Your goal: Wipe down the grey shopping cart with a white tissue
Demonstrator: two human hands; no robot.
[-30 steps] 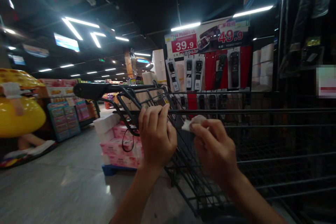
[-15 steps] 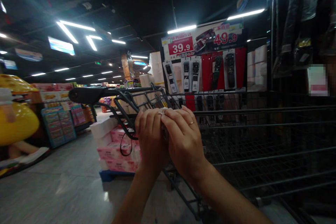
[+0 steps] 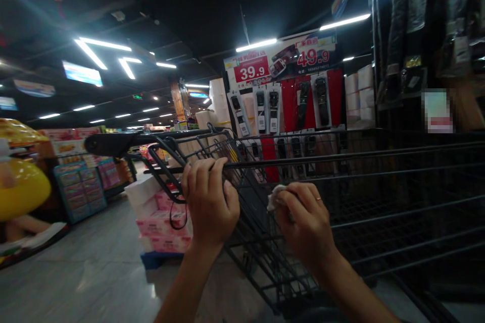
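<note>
My left hand [image 3: 210, 199] is wrapped over the top rail of a black wire shopping cart [image 3: 359, 160], near its handle end. To its right, my right hand [image 3: 305, 219] pinches a crumpled white wipe [image 3: 276, 197] between thumb and fingers, in front of the cart's side wires and apart from my left hand. A ring shows on one right finger. The cart's dark handle [image 3: 109, 144] sticks out to the left. A thin black loop [image 3: 178, 217] hangs below the handle end.
Pink and white packages [image 3: 166, 224] are stacked on a blue pallet [image 3: 157, 260] behind the cart. Belts hang on a display under a price sign [image 3: 280, 63]. A large yellow figure [image 3: 25, 186] stands at the left. More wrapped goods hang at upper right.
My hands, together on the rail before, have come apart. My right hand has moved right and down with the white wipe. My left hand stays on the rail. The view has shifted slightly.
</note>
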